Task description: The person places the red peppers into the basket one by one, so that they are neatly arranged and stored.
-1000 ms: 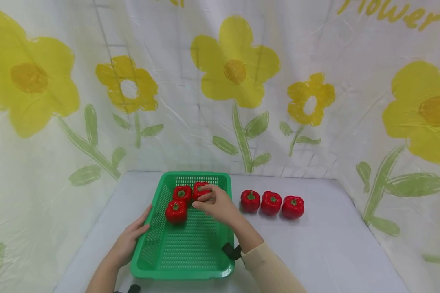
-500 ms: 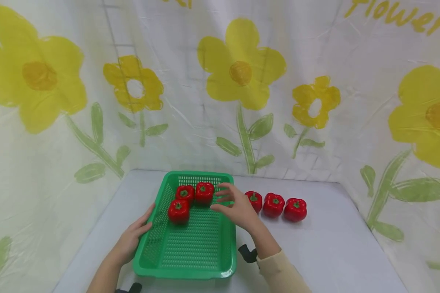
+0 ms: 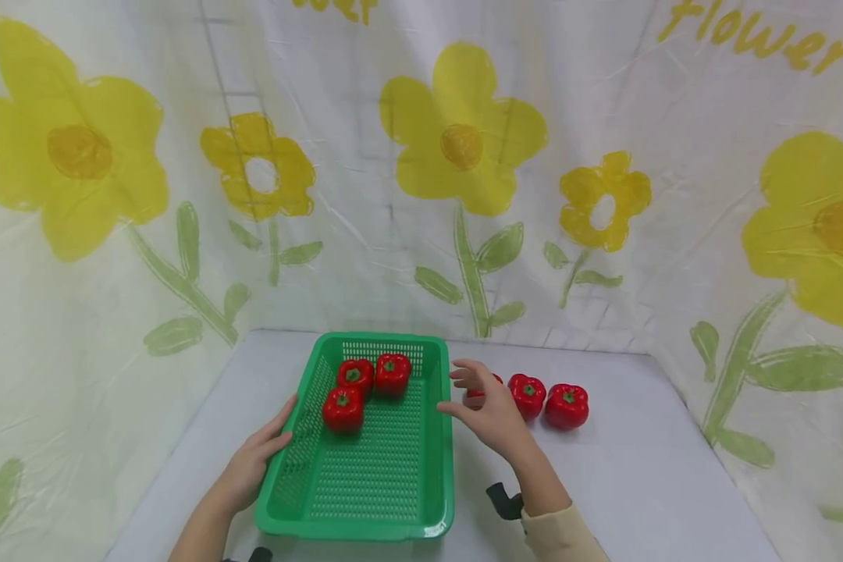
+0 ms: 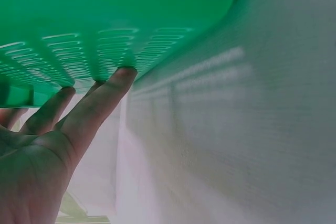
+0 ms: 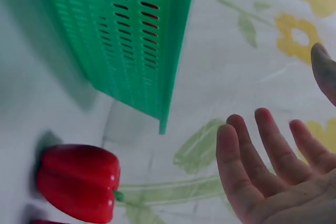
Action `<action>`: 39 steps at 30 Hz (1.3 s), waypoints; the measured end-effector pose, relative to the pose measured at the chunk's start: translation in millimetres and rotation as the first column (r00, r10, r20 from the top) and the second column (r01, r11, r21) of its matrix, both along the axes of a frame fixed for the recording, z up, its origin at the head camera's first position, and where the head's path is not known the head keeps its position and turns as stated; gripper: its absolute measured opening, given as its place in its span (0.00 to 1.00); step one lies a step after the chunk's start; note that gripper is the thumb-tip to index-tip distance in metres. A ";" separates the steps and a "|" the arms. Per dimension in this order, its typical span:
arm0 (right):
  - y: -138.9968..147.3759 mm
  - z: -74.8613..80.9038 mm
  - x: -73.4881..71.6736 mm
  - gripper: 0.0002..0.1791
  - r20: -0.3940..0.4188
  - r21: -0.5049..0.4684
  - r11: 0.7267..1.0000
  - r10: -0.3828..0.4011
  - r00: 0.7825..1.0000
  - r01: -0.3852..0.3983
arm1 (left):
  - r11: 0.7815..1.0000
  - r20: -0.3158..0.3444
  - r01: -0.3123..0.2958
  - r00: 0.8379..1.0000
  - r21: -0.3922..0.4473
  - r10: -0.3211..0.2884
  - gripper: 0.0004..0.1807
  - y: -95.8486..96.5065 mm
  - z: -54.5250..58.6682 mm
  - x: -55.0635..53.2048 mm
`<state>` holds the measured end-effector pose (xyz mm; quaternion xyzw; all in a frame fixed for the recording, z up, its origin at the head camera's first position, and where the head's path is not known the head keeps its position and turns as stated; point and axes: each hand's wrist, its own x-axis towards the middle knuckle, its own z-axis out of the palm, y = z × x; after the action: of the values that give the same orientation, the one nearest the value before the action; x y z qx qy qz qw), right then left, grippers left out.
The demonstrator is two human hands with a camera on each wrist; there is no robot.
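Along the left side of a green plastic basket (image 3: 365, 528), my left hand (image 3: 249, 460) rests with extended fingers. In the left wrist view its fingertips (image 4: 126, 73) touch the slotted outer wall. My right hand (image 3: 488, 410) hovers just past the basket's right rim, fingers spread and nothing held. It partly hides a red bell pepper (image 3: 495, 379) on the table. In the right wrist view a red bell pepper (image 5: 79, 182) lies below the empty hand (image 5: 283, 177). Three red bell peppers sit together inside the basket toward its far left, one bell pepper (image 3: 343, 410) nearest me.
Two more red bell peppers, a middle one (image 3: 527, 396) and a right one (image 3: 567, 407), continue the row on the white table (image 3: 646, 468). A white curtain (image 3: 365, 257) with yellow flowers hangs behind the table's far edge.
My right hand has moved right, from above the far pepper in the basket to outside the rim, over the leftmost table pepper. My left hand stays at the basket's side.
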<state>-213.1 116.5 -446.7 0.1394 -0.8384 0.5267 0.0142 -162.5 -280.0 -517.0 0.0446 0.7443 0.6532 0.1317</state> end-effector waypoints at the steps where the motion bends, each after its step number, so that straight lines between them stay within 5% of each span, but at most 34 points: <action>1: 2.6 0.0 0.4 0.38 0.000 -0.009 1.000 -0.007 1.000 0.007 | 1.000 -0.003 0.002 1.000 -0.002 -0.002 0.32 0.1 0.2 -0.2; 11: 34.6 -5.7 1.8 0.41 -0.031 -0.074 0.996 -0.058 0.998 0.056 | 1.000 0.007 0.001 1.000 0.008 -0.001 0.32 -0.4 0.9 0.7; 19: 52.7 -5.1 6.0 0.43 -0.039 -0.033 0.999 -0.045 0.998 0.043 | 1.000 0.002 -0.008 1.000 0.016 0.008 0.32 -0.7 -1.9 0.9; 39: 118.1 -9.0 7.8 0.44 -0.075 0.049 0.972 -0.224 0.972 0.228 | 1.000 -0.020 0.003 1.000 -0.011 -0.003 0.32 -0.8 -1.7 -1.4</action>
<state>-205.3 234.6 -455.6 0.0614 -0.8625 0.4924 0.0989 -163.8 -280.9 -518.8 0.0514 0.7491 0.6484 0.1256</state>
